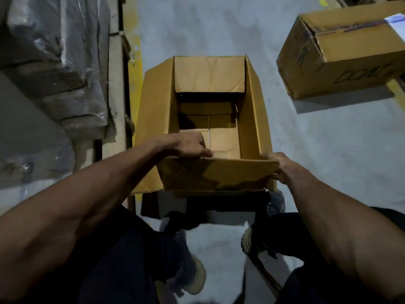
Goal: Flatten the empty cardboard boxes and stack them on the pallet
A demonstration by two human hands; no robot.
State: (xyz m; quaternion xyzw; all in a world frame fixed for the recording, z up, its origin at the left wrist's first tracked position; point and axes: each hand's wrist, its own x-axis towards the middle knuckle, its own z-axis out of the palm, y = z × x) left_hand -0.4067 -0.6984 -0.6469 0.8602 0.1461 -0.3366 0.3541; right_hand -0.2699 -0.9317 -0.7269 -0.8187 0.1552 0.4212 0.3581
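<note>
Both arms reach down: the left hand (192,143) curls over the near flap inside the open brown cardboard box (254,119) on the grey concrete floor (328,139), while the right hand (279,166) pinches that flap's right corner.

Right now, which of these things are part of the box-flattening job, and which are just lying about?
Part of the job:
- open cardboard box, still standing, flaps up
- left hand, reaching inside over the near flap
- right hand, gripping the near flap's corner
- closed taped box on the floor, possibly next

Lying about:
- plastic-wrapped goods at left
- yellow floor line
</note>
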